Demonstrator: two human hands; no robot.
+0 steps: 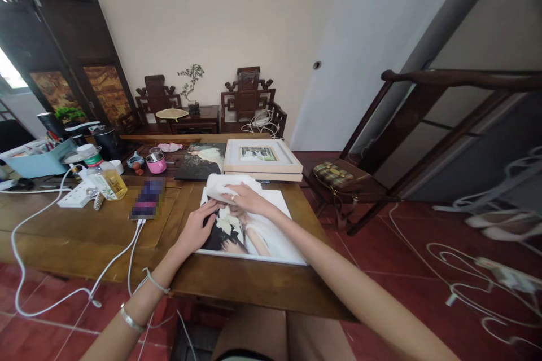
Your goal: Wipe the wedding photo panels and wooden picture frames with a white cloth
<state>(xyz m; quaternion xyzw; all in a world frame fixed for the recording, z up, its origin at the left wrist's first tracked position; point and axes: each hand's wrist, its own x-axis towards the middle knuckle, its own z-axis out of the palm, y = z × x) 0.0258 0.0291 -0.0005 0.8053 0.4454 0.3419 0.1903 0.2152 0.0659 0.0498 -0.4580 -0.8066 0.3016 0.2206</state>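
A large photo print lies flat on the wooden table in front of me. My right hand presses a white cloth onto the print's upper left part, its fingers closed on the cloth. My left hand rests on the print's left edge with its fingers stretched out flat, holding it down.
Behind the print lie stacked picture frames and a dark photo. A phone on a white cable, a power strip, an oil bottle, a pink cup and a blue basket sit to the left. Cables trail over the red floor.
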